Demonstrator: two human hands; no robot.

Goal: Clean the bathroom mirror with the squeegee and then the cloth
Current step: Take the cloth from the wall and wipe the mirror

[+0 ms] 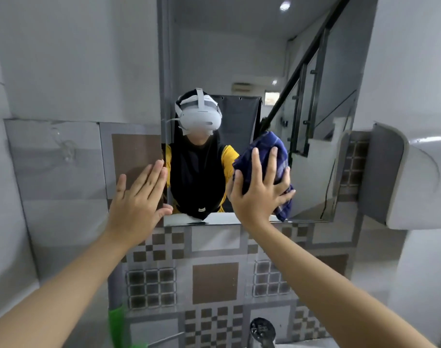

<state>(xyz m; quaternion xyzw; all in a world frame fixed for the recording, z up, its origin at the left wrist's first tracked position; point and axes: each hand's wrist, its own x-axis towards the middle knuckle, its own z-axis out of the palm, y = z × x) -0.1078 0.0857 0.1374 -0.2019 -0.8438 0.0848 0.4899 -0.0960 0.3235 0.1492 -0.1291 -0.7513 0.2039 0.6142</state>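
The bathroom mirror (314,151) hangs on the tiled wall straight ahead. A dark blue checked cloth (267,156) is pressed flat against its lower middle by my right hand (258,189), fingers spread over it. At the mirror's lower left edge rests my left hand (139,197), flat, fingers together, nothing in it. A green object (117,325), possibly the squeegee, shows at the bottom left, mostly cut off by my left forearm.
A white wall-mounted dryer or dispenser (412,177) juts out at the right of the mirror. A chrome tap (262,332) stands at the bottom centre. Patterned brown and grey tiles (214,280) cover the wall below the mirror.
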